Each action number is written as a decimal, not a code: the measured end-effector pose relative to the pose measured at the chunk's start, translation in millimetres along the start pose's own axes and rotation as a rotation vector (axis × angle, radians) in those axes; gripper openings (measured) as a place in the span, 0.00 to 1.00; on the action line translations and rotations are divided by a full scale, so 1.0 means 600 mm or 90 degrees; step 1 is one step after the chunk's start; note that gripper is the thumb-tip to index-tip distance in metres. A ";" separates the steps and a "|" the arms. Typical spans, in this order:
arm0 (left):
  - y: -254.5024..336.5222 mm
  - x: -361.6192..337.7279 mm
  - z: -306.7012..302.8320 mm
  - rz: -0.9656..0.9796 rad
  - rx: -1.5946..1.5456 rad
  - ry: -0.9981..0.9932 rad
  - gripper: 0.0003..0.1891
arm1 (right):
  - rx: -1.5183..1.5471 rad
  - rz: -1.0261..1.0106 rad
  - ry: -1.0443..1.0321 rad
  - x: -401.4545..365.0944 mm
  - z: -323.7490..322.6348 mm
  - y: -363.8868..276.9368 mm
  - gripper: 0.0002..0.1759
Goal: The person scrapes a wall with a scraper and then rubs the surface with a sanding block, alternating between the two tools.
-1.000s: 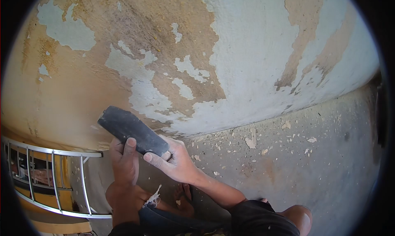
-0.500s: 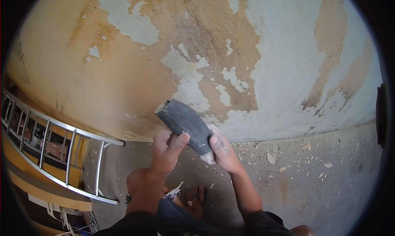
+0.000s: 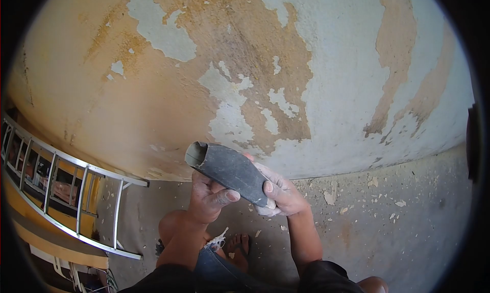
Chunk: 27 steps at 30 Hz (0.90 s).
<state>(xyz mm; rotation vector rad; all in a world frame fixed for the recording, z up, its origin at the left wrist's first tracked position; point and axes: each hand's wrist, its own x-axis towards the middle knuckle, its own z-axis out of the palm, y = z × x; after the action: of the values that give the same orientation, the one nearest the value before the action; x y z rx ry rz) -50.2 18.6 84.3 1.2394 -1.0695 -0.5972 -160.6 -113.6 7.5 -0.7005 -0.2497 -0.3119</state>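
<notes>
A sheet of dark grey sandpaper (image 3: 232, 173), folded into a flat sleeve, is held up in front of the wall, slanting down to the right. Its left end gapes, showing a paler inner face. My right hand (image 3: 280, 193), dusted white, grips the lower right end with the thumb on top. My left hand (image 3: 208, 196) is under the left part; its thumb lies along the lower edge and its other fingers are mostly hidden behind the sheet.
The wall (image 3: 352, 88) ahead has peeling pale paint and bare tan patches. Paint flakes (image 3: 331, 195) litter the grey floor (image 3: 377, 231). An aluminium ladder (image 3: 81, 201) lies at the left, beside a yellow ledge (image 3: 61, 242). My sandalled foot (image 3: 239, 249) is below.
The sandpaper has dropped slightly and turned flatter, and its left end now opens toward me. My right hand has shifted its grip, and both hands are a little lower.
</notes>
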 end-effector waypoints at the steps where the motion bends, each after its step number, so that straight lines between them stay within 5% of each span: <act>1: 0.000 0.002 0.002 -0.005 -0.004 -0.005 0.34 | 0.025 0.014 -0.028 0.000 0.001 0.000 0.30; 3: 0.005 0.008 0.008 0.054 0.029 0.030 0.27 | 0.051 0.026 -0.052 0.003 0.006 0.001 0.29; 5: 0.010 0.020 0.017 0.052 0.123 0.151 0.22 | -0.156 -0.018 0.112 0.008 0.019 0.003 0.26; 6: 0.009 0.024 0.022 0.051 0.220 0.274 0.17 | -0.497 -0.123 0.240 0.014 0.030 0.001 0.22; 9: 0.009 0.023 0.020 0.016 0.124 0.283 0.14 | -0.626 -0.301 0.252 0.019 0.027 0.030 0.21; 14: 0.010 0.007 0.015 0.035 0.097 0.234 0.15 | -0.541 -0.262 0.219 0.015 0.026 0.022 0.18; 16: 0.013 0.005 0.019 0.026 0.109 0.249 0.15 | -0.424 -0.071 0.133 0.013 0.022 0.014 0.20; 20: 0.018 0.001 0.011 0.014 0.080 0.221 0.16 | -0.313 -0.068 0.125 0.013 0.016 0.034 0.24; 22: 0.013 -0.004 0.006 0.017 0.066 0.215 0.26 | -0.407 -0.310 0.088 0.024 0.012 0.045 0.27; 25: 0.022 0.004 0.015 0.035 0.037 0.209 0.26 | -0.450 -0.373 0.142 0.030 0.027 0.052 0.26; 27: 0.021 0.003 0.013 0.035 0.051 0.206 0.26 | -0.375 -0.261 0.163 0.024 0.035 0.062 0.26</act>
<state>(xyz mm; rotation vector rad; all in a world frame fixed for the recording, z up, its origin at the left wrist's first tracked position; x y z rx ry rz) -58.4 16.8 96.5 1.3203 -0.8588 -0.3002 -136.3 -76.0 5.7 -1.1787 -0.0491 -0.8830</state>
